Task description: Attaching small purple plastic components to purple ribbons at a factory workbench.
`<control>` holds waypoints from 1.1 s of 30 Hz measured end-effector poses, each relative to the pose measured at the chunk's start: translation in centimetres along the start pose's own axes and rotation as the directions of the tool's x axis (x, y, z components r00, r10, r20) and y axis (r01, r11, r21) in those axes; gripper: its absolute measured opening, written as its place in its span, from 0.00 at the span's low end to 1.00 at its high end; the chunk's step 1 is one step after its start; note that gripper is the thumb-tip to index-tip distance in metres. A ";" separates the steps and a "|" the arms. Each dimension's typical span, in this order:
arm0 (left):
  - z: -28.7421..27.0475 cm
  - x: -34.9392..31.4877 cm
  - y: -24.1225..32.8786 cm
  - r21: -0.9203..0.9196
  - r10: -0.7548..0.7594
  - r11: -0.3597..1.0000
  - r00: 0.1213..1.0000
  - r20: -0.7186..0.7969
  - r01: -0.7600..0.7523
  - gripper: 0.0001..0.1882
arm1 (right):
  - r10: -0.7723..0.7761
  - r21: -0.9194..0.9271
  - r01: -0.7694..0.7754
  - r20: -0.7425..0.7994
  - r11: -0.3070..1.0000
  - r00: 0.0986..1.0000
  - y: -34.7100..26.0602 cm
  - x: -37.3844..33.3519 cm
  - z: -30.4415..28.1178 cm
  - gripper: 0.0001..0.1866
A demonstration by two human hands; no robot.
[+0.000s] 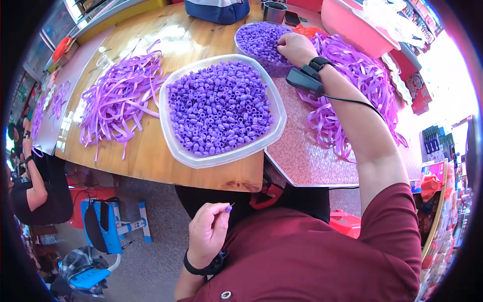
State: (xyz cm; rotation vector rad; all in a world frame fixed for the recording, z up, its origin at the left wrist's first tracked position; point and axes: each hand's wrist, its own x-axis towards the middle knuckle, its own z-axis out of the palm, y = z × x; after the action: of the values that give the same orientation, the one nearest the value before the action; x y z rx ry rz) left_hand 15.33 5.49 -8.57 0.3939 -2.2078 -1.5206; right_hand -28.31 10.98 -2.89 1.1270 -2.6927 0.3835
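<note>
Low in front of my body, my left hand (209,229) pinches a small purple bead (229,208) between thumb and forefinger. A thin, dark, wire-like tip sticks out just above that bead. My right hand (297,49) is stretched far forward over a round clear tub (242,49) of small purple beads. Its fingers are drawn together at the tub's right side, and whatever they hold is hidden. Between my arms on the table stands a larger white plastic tub (188,160), heaped with barrel-shaped purple beads (219,108).
Loose purple ribbons (118,95) lie to the left; another ribbon pile (347,65) lies under my right forearm. A pink basin (352,27), a metal cup (274,12) and a blue-white bag (219,9) stand at the back. A co-worker (37,191) sits left, near a blue chair (103,229).
</note>
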 end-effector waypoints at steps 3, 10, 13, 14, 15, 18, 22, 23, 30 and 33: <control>0.0 0.3 -0.2 0.023 0.031 0.999 0.999 0.030 -0.032 0.07 | 0.060 0.088 -0.058 -0.022 0.994 0.998 0.3 -0.2 -0.1 0.13; 0.6 1.3 0.6 0.049 0.066 0.996 0.997 0.046 -0.068 0.07 | 0.098 0.458 -0.027 -0.131 0.888 0.987 0.9 -1.8 -2.2 0.15; 1.1 1.5 1.5 0.027 0.067 0.997 0.995 0.068 -0.069 0.07 | 0.094 0.813 -0.064 0.011 0.579 0.995 -0.4 -4.1 -3.6 0.13; 1.3 1.5 1.6 0.036 0.092 0.995 0.993 0.079 -0.095 0.07 | 0.096 0.816 -0.067 0.014 0.574 0.995 -1.2 -5.5 -4.5 0.13; 1.4 1.6 1.8 0.041 0.119 0.991 0.988 0.095 -0.124 0.07 | 0.065 0.924 -0.090 0.070 0.371 0.995 -1.9 -7.3 -5.7 0.13; 1.5 2.0 3.3 0.046 0.147 0.987 0.979 0.139 -0.155 0.08 | -0.016 0.985 -0.169 0.169 -0.044 0.986 -4.4 -13.6 -9.3 0.15; 2.2 2.7 4.3 -0.035 0.183 0.983 0.975 0.125 -0.180 0.08 | -0.127 0.923 -0.301 0.277 -0.239 0.952 -6.7 -20.6 -10.2 0.15; 2.5 3.1 4.9 -0.045 0.193 0.981 0.972 0.130 -0.189 0.09 | -0.166 0.914 -0.302 0.265 -0.272 0.950 -6.6 -21.9 -10.0 0.15; 5.4 4.5 8.4 -0.086 0.295 0.954 0.948 0.117 -0.286 0.08 | -0.173 0.814 -0.361 0.317 -0.455 0.933 -6.7 -27.3 -8.2 0.15; 6.5 4.6 8.6 -0.077 0.367 0.930 0.919 0.143 -0.359 0.07 | -0.182 0.848 -0.335 0.284 -0.410 0.941 -6.7 -28.3 -7.8 0.13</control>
State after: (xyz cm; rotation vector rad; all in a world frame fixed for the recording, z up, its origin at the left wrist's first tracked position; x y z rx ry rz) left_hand 8.17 11.76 -1.66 -0.1530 -2.1983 -1.4347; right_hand -3.30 27.78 -2.31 1.0311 -1.7998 3.4239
